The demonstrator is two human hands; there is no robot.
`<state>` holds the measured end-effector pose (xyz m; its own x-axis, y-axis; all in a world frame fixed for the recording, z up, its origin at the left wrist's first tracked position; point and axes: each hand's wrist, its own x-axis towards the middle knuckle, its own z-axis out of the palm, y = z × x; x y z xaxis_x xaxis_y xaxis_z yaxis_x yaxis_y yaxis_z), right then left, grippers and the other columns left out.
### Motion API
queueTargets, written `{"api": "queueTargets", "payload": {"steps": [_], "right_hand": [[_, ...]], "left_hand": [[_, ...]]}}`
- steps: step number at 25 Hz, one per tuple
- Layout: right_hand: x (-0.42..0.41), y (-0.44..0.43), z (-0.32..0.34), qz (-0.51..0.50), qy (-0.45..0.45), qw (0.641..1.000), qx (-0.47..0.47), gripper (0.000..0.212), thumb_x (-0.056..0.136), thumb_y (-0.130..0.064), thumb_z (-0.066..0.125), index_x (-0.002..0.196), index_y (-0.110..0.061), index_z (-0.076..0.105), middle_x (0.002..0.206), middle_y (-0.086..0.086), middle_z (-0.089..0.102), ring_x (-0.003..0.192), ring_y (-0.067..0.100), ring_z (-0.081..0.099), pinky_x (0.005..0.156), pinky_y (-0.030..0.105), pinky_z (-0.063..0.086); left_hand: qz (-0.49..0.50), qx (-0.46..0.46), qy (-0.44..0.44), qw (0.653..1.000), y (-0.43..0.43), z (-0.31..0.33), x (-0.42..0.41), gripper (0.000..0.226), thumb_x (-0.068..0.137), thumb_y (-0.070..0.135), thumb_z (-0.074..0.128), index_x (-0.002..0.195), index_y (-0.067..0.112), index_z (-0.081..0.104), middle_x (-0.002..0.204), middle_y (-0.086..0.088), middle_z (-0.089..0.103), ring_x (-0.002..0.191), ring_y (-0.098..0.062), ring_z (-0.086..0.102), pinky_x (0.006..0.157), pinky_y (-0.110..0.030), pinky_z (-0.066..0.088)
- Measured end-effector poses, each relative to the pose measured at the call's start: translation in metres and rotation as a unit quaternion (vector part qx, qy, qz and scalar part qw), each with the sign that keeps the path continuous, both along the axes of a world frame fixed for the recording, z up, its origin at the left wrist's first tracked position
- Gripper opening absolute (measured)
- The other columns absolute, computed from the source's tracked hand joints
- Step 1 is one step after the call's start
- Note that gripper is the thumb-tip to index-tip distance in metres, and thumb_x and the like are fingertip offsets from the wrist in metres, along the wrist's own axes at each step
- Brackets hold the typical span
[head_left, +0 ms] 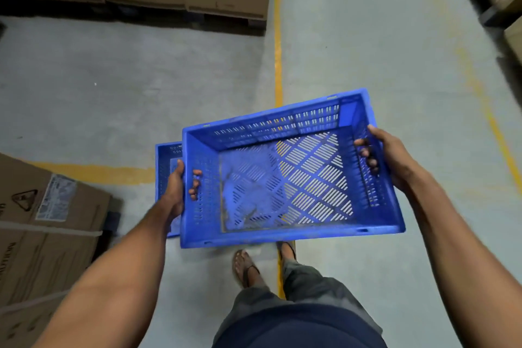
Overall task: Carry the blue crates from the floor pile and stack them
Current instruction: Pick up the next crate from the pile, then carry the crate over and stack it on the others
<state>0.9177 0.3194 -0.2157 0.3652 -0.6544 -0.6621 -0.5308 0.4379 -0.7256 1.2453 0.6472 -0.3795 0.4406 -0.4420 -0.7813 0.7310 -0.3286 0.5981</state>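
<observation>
Blue crate [285, 178] (nothing inside), left hand [176, 189] and right hand [391, 161] fingers hooked through end handles, second crate [166, 161] below.

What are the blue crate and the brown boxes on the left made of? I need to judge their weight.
Blue crate: looks like moulded plastic, matt and scuffed, with uniform slotted walls and base. Brown boxes: apparently corrugated cardboard, dull, with a printed warning triangle, a paper label and strapping.

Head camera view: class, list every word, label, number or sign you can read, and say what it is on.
None can be read in full.
Cardboard box, lower left: white label, print too blurred.
Same box: triangular warning symbol, no legible words.
Same box: dark side lettering, blurred and cut off.
Blue crate: no text.
</observation>
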Motion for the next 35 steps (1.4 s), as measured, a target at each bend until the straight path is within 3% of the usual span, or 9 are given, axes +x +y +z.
{"api": "queueTargets", "payload": {"steps": [10, 16, 22, 25, 28, 32, 35], "right_hand": [[-0.054, 0.013, -0.037, -0.038, 0.062, 0.997, 0.030, 0.052, 0.102, -0.058, 0.035, 0.084, -0.013, 0.052, 0.061, 0.001, 0.039, 0.033, 0.009, 0.033, 0.035, 0.014, 0.024], [-0.133, 0.032, -0.036, -0.040, -0.013, 0.991, 0.126, 0.039, 0.107, -0.040, 0.036, 0.090, -0.010, 0.054, 0.057, 0.001, 0.044, 0.034, 0.009, 0.039, 0.034, 0.017, 0.032], [-0.208, 0.086, -0.033, -0.077, 0.011, 0.993, 0.089, 0.041, 0.109, -0.042, 0.032, 0.085, -0.013, 0.049, 0.063, 0.001, 0.039, 0.032, 0.008, 0.035, 0.032, 0.016, 0.028], [-0.248, 0.131, -0.036, -0.117, 0.050, 0.992, 0.023, 0.041, 0.108, -0.044, 0.033, 0.089, -0.012, 0.050, 0.064, 0.002, 0.039, 0.038, 0.010, 0.035, 0.034, 0.017, 0.028], [-0.295, 0.186, -0.036, -0.192, 0.076, 0.978, -0.042, 0.041, 0.107, -0.043, 0.037, 0.093, -0.010, 0.055, 0.063, 0.002, 0.041, 0.048, 0.015, 0.033, 0.042, 0.021, 0.027], [-0.366, 0.284, -0.023, -0.296, 0.096, 0.945, -0.095, 0.042, 0.105, -0.042, 0.041, 0.084, -0.011, 0.060, 0.062, 0.002, 0.044, 0.048, 0.018, 0.035, 0.047, 0.024, 0.027], [-0.415, 0.360, -0.022, -0.369, 0.142, 0.909, -0.132, 0.047, 0.100, -0.050, 0.042, 0.082, -0.013, 0.065, 0.063, 0.004, 0.051, 0.050, 0.022, 0.044, 0.050, 0.030, 0.038]], "left_hand": [[-0.113, 0.081, -0.001, 0.990, 0.001, 0.070, 0.003, 0.057, 0.098, 0.066, 0.036, 0.072, 0.016, 0.044, 0.048, 0.003, 0.039, 0.029, -0.009, 0.028, 0.033, -0.015, 0.027], [-0.146, 0.132, -0.039, 0.980, 0.011, 0.104, -0.052, 0.059, 0.104, 0.058, 0.025, 0.072, 0.012, 0.043, 0.046, 0.000, 0.045, 0.026, -0.007, 0.025, 0.032, -0.011, 0.024], [-0.161, 0.164, -0.110, 0.967, 0.033, 0.111, -0.123, 0.061, 0.103, 0.063, 0.025, 0.073, 0.013, 0.043, 0.043, -0.002, 0.045, 0.026, -0.009, 0.029, 0.031, -0.012, 0.024], [-0.186, 0.165, -0.205, 0.947, 0.039, 0.107, -0.160, 0.065, 0.102, 0.065, 0.024, 0.068, 0.013, 0.044, 0.039, -0.001, 0.040, 0.024, -0.012, 0.028, 0.034, -0.013, 0.025], [-0.227, 0.153, -0.295, 0.916, 0.041, 0.105, -0.187, 0.072, 0.101, 0.067, 0.025, 0.064, 0.010, 0.049, 0.039, -0.005, 0.046, 0.027, -0.019, 0.036, 0.040, -0.023, 0.031], [-0.322, 0.104, -0.381, 0.861, 0.044, 0.111, -0.227, 0.080, 0.101, 0.067, 0.024, 0.056, 0.006, 0.051, 0.047, -0.014, 0.049, 0.038, -0.025, 0.045, 0.046, -0.030, 0.039], [-0.369, 0.064, -0.417, 0.828, 0.046, 0.117, -0.264, 0.083, 0.098, 0.071, 0.024, 0.058, 0.005, 0.055, 0.052, -0.018, 0.056, 0.047, -0.029, 0.055, 0.056, -0.038, 0.051]]}}
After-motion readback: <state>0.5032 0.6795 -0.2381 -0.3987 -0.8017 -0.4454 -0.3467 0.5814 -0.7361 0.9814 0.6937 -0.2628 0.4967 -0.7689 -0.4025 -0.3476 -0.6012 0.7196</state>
